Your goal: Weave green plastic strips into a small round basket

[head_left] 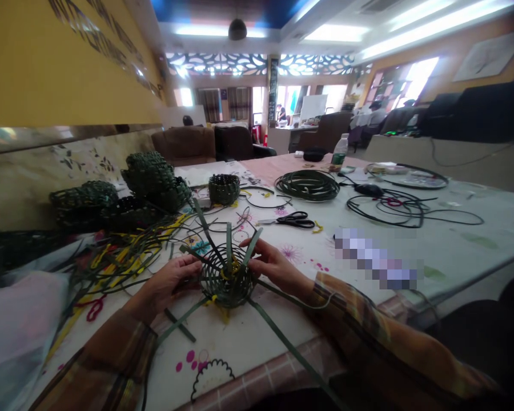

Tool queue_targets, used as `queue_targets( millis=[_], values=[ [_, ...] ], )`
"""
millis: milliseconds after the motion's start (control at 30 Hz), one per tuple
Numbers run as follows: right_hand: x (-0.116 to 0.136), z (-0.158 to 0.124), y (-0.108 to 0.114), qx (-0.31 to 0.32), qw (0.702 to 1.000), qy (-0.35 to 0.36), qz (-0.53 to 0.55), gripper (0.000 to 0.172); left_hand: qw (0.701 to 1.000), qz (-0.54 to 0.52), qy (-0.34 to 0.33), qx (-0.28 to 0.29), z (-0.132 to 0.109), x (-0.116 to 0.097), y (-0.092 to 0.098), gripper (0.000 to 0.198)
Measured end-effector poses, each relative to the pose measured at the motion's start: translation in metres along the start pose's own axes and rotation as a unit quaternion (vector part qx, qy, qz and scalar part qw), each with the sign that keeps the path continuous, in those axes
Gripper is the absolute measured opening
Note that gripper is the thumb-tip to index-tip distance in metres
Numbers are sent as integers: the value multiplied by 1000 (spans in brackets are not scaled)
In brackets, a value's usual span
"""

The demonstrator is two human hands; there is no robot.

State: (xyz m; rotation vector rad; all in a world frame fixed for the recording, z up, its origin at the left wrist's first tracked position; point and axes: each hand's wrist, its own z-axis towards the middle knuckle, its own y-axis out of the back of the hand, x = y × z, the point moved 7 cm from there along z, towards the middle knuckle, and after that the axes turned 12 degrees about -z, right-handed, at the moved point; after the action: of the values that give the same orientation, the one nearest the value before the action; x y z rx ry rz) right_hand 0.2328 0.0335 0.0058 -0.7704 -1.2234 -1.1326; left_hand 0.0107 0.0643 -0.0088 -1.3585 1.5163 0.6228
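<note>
A small, partly woven dark green basket [227, 285] stands on the table in front of me, with yellow ties at its middle and front. Several flat green strips [229, 242] stick up and outward from it. My left hand [175, 279] grips the left side with curled fingers. On the right, my right hand [276, 267] has thumb and fingers closed at the rim beside an upright strip. One long strip [286, 339] runs from the basket over the front table edge. The fingertips of both hands are partly hidden behind the weave.
Finished woven baskets [149, 177] are piled at the left, near loose green and yellow strips [128, 257]. Beyond lie a small basket [224, 188], black-handled scissors [295, 219], a coil of strip [307, 185] and a bottle [339, 153]. A plastic bag [23, 337] lies at the near left.
</note>
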Motion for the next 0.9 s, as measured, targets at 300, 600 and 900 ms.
queue_targets(
  millis=[300,600,900],
  values=[
    [-2,0,1,5,1000,-13,2,47,999,-23,8,-24,-4,0,-1,38],
    [-3,-2,-3,20,999,-36,-4,49,987,150,-34,47,-7,-1,-27,47],
    [1,2,-4,-42,997,1,-65,27,949,283,-137,9,-4,-8,-40,22]
  ],
)
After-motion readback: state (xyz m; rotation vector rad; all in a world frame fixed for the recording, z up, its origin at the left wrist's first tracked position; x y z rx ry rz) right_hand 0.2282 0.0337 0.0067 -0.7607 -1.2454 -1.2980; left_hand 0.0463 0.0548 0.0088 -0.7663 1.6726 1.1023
